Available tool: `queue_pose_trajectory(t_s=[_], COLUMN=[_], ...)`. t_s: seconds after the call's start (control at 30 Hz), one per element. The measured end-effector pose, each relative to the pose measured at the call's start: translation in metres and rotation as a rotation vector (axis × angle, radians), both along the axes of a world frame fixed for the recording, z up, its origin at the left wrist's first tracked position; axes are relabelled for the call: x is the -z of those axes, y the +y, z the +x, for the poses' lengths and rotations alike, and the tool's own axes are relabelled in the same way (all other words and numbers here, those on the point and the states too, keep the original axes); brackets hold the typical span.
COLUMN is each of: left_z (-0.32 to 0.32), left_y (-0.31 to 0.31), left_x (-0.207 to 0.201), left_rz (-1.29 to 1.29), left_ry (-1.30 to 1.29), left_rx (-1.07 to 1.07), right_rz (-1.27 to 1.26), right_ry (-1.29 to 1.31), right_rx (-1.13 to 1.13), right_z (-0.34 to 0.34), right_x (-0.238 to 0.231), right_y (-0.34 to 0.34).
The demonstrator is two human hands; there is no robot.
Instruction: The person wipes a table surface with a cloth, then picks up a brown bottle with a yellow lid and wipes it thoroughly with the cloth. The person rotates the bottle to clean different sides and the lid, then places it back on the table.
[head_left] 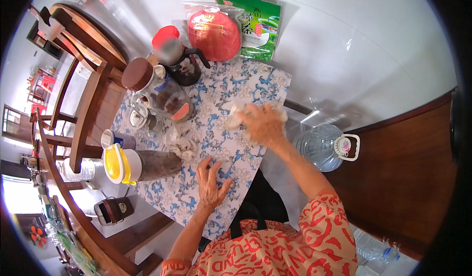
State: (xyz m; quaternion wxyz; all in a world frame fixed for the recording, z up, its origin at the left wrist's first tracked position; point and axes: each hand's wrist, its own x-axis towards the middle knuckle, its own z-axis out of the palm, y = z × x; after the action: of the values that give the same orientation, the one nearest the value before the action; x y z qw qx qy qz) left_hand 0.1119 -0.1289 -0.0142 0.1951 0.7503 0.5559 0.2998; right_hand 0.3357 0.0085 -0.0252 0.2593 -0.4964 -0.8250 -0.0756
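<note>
"Where's the cloth?"

"Pale cloth (234,118), under the right hand (263,125), toward the right side of the flower-patterned surface (221,87). Those fingers lie over it, blurred; can't tell if they grip."

"Left hand (210,186)?"

"Fingers apart, holding nothing, near the crumpled white plastic (182,145). Can't tell if it touches down."

"How far along?"

"Partway through a wipe, I'd judge. Middle is mostly free of containers; no streaks to show which parts are done."

"Left over?"

"Likely the left side: brown-lidded jar (169,101), yellow-lidded container (158,166), red-lidded pitcher (186,73) still stand or lie there, plastic too. Under them, can't tell."
</note>
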Motion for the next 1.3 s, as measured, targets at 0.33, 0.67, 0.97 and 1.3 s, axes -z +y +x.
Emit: queue_pose_trajectory(t_s=[0.33,0.67,0.97,1.3], left_z=[0.002,-0.005,-0.029,-0.039], left_y=[0.001,0.001,-0.013,-0.015], left_x=[0.0,0.002,-0.011,-0.006], left_rz=[0.039,0.096,0.065,0.003], left_ry=[0.003,-0.081,0.135,0.033], left_rx=[-0.015,-0.025,-0.135,-0.158], right_rz=[-0.127,-0.147,-0.126,-0.08], right_ry=[-0.02,0.073,0.124,0.157], right_rx=[0.239,-0.282,-0.226,-0.062], right_z=[0.014,-0.058,-0.073,-0.109], right_x=[-0.004,-0.019,-0.012,0.001], right_y=[0.013,-0.123,-0.039,0.063])
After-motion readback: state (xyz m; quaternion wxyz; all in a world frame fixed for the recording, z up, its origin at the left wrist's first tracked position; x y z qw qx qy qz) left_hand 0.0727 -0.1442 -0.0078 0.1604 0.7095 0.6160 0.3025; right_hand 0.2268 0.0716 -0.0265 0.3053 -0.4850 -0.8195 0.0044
